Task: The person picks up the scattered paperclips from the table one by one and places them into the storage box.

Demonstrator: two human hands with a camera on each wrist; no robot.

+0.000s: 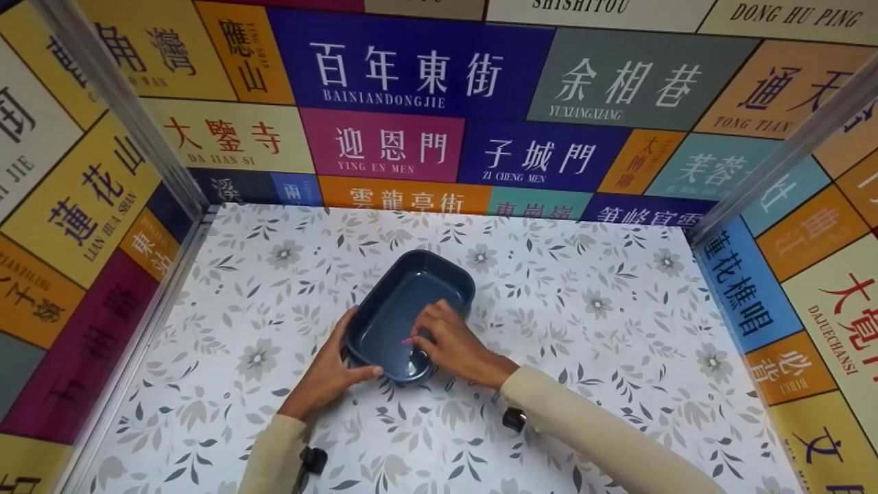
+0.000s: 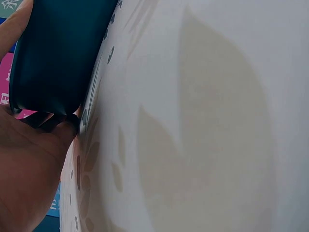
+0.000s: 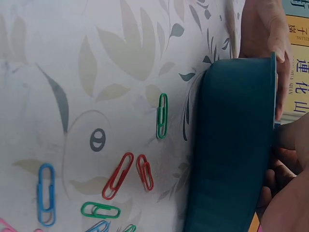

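A dark blue rectangular dish [image 1: 391, 309] with rounded corners sits on the patterned tabletop. My left hand [image 1: 322, 374] holds its near left corner, the thumb lying on the near rim. Over the dish's right side, my right hand [image 1: 456, 343] has curled fingers and pinches what looks like a pink paper clip [image 1: 407, 340], only a sliver of which shows. In the right wrist view, loose paper clips lie on the table beside the dish: a green one [image 3: 162, 116], a red one [image 3: 118, 176], a blue one [image 3: 47, 195] and several others.
A white tabletop [image 1: 583, 384] printed with grey leaves and flowers spreads beneath everything. Colourful panels [image 1: 411, 68] with large lettering stand at the back and on both sides. Metal posts [image 1: 130, 103] run up the corners.
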